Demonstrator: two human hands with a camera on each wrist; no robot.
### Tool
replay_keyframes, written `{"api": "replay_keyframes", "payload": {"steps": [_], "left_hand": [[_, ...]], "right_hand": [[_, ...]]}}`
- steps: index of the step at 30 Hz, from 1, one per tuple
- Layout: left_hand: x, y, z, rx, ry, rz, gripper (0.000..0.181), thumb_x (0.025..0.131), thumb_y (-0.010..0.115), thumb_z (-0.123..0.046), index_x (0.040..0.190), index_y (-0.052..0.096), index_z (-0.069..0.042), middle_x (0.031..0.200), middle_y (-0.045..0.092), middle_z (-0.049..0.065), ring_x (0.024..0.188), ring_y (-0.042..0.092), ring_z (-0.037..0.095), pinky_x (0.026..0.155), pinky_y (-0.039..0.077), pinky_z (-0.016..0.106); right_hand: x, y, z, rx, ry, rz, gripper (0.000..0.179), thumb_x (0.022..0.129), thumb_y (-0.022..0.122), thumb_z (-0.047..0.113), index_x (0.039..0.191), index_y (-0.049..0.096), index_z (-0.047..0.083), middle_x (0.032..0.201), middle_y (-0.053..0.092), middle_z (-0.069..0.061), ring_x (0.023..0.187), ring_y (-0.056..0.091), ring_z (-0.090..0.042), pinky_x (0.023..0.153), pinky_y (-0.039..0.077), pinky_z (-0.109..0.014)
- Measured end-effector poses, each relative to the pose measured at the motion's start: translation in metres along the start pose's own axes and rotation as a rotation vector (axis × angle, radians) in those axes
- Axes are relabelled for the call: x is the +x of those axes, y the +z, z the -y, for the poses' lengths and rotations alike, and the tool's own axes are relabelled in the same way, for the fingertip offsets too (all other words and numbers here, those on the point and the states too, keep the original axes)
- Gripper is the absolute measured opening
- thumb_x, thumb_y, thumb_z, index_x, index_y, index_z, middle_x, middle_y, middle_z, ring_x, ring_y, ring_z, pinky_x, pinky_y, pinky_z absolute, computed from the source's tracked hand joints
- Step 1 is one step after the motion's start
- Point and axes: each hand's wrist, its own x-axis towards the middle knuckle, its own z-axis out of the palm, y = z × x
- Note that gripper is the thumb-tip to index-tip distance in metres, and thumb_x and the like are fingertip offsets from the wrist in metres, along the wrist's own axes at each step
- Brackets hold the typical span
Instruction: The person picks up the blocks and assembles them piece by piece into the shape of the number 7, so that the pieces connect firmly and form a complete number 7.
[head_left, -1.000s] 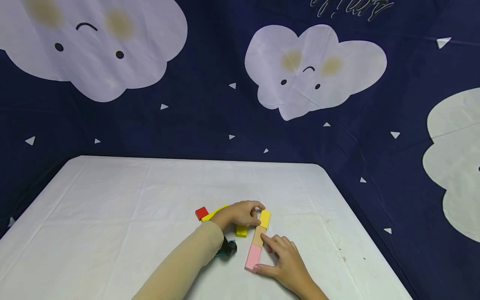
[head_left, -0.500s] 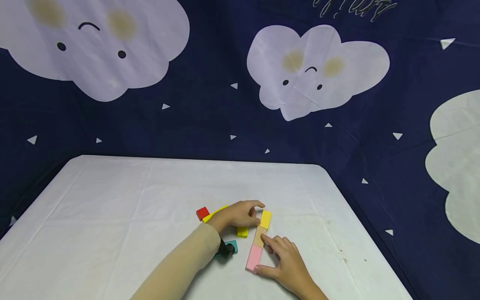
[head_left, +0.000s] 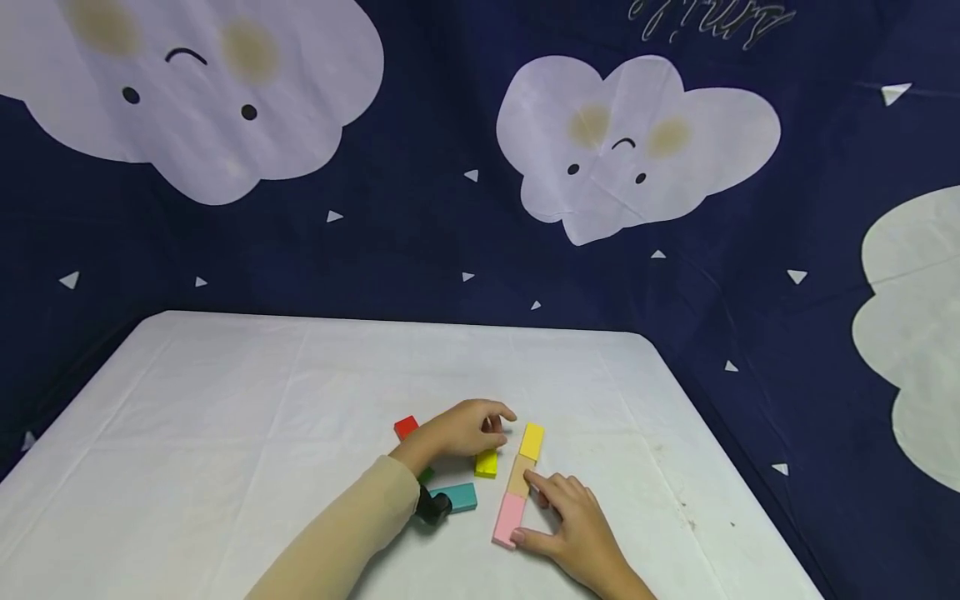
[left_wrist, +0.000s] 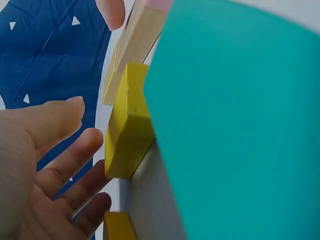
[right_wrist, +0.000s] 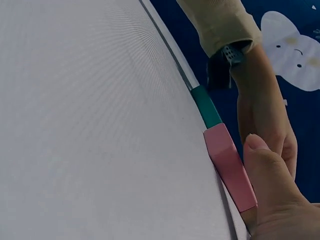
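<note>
A yellow block (head_left: 532,441), a plain wooden block (head_left: 521,476) and a pink block (head_left: 508,518) lie end to end in a slightly slanting row. My right hand (head_left: 581,529) rests along the row's right side, its index finger touching the wooden block and its thumb at the pink block's near end. To the left of the row, my left hand (head_left: 467,432) hovers with loosely bent fingers and nothing in them. Just below that hand is another yellow block (head_left: 486,464); the left wrist view shows the fingers beside this yellow block (left_wrist: 129,120).
A teal block (head_left: 462,497) lies left of the pink one, partly behind the black wrist camera (head_left: 432,506). A red block (head_left: 406,427) and a sliver of green (head_left: 426,475) show around the left forearm. The white table (head_left: 247,400) ends at a dark blue cloud-patterned cloth (head_left: 420,250).
My left hand has drawn back leftward, away from the far yellow block of the row, and its forearm has shifted left, uncovering more of the teal block. The right hand stays put.
</note>
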Motion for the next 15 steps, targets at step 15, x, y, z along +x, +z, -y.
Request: {"api": "replay_keyframes", "payload": {"steps": [15], "left_hand": [[-0.04, -0.011, 0.01, 0.114, -0.006, -0.199, 0.03, 0.095, 0.067, -0.029, 0.123, 0.068, -0.02, 0.108, 0.068, -0.001, 0.104, 0.053, 0.018, 0.094, 0.04, 0.04]], "right_hand": [[0.005, -0.001, -0.004, -0.005, 0.026, -0.035, 0.065, 0.075, 0.078, 0.059, 0.127, 0.067, 0.023, 0.082, 0.047, 0.022, 0.074, 0.037, 0.003, 0.067, 0.03, -0.019]]}}
